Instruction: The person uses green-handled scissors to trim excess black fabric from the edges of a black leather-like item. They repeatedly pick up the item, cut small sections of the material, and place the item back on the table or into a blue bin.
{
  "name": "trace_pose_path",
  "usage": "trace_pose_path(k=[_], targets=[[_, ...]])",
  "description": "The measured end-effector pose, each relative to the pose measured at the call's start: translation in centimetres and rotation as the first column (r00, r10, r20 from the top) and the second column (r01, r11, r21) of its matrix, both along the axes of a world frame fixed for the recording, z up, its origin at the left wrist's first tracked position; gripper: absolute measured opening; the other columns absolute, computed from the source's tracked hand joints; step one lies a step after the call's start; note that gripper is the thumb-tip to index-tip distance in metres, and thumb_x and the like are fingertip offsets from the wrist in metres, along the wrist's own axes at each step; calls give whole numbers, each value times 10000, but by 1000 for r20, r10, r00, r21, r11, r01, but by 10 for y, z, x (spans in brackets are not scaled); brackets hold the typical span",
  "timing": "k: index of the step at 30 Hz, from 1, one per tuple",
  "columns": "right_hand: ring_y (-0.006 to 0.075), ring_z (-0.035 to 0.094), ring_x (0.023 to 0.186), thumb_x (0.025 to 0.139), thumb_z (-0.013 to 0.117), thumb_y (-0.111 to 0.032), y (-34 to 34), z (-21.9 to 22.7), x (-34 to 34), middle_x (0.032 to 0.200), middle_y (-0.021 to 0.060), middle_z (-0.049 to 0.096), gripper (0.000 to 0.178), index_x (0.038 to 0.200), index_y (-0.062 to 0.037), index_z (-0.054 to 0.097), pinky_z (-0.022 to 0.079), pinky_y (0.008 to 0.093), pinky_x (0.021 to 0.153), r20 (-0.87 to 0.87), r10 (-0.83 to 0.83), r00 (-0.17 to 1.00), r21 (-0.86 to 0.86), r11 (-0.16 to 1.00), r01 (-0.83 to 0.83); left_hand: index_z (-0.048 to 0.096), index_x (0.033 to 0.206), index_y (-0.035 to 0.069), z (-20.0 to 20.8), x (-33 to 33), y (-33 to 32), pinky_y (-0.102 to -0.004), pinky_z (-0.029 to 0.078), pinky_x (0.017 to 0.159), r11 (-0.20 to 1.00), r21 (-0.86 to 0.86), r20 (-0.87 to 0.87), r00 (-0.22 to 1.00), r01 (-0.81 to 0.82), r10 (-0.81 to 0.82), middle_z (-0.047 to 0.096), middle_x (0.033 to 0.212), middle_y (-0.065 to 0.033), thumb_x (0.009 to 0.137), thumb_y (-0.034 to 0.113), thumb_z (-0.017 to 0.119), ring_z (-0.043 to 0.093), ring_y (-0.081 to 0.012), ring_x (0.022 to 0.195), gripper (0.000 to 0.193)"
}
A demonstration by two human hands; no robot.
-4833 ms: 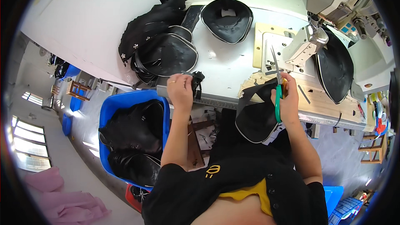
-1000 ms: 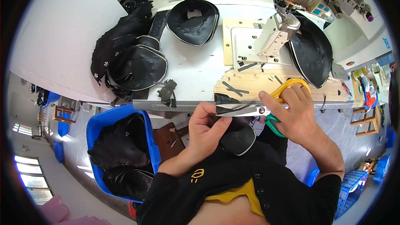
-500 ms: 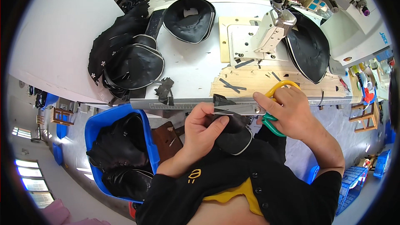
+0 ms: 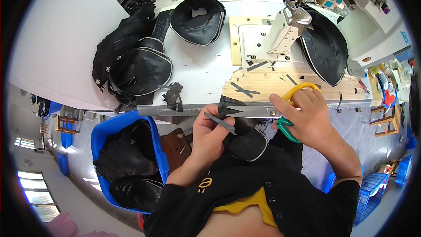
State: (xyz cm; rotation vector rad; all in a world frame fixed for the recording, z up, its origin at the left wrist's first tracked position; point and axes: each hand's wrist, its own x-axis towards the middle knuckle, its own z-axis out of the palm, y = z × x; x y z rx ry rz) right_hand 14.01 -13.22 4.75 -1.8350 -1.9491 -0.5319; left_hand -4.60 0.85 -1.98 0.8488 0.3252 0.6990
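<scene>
My right hand point(image 4: 309, 120) grips a pair of scissors point(image 4: 263, 112) with one yellow and one green handle loop. Their blades point left along the table's front edge. My left hand point(image 4: 207, 136) is closed, with a narrow dark grey strip point(image 4: 220, 123) pinched slantwise between thumb and fingers. Right by its fingertips, at the blade tips, stands a thin black flap point(image 4: 230, 106). Below the blades hangs a black leather piece point(image 4: 249, 144) with a white piped edge, in front of my shirt. Whether my left hand also holds that piece is hidden.
A sewing machine post point(image 4: 287, 35) stands on the white table. Black piped leather pieces lie at left point(image 4: 144, 72), at the back point(image 4: 198, 22) and at right point(image 4: 323, 48). Strip scraps point(image 4: 245, 91) litter the wooden board. A blue bin point(image 4: 163, 149) holds more black leather.
The narrow strip now shows apart in my left hand, which has shifted slightly left. The scissors have risen a little, and the leather piece hangs slightly farther right.
</scene>
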Motion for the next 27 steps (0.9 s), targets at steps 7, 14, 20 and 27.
trace_pose_path(k=[7,14,20,27], targets=[[216,459,549,616,777,-304,-3,-10,1,620,22,399,592,1134,-90,586,381,351,530,-12,-52,999,-68,996,51,508,959,51,-8,3,2,-245,483,756,1000,-19,73,997,7,-6,606,924,-39,838,-66,602,576,-92,822,192],[220,489,566,600,783,-293,-1,-2,0,645,28,460,595,1122,-83,592,391,351,536,-30,-24,999,-26,999,23,508,961,43,-5,5,2,-257,489,782,1000,-2,77,997,-13,13,611,934,-48,833,-89,585,589,-104,829,200],[222,514,597,597,783,-278,-2,-12,3,672,40,491,604,1136,-88,586,409,349,550,-66,-54,996,-88,995,48,502,966,34,-10,6,5,-279,492,802,998,-52,113,993,47,-41,616,953,-65,834,-56,604,599,-128,852,190],[274,553,697,601,807,-340,-10,-24,10,775,80,555,699,1204,-87,562,441,343,626,-478,-173,861,-269,962,44,512,996,33,-9,7,17,-306,504,799,989,-143,-2,1000,26,-27,617,968,-74,829,29,661,606,-163,872,224]])
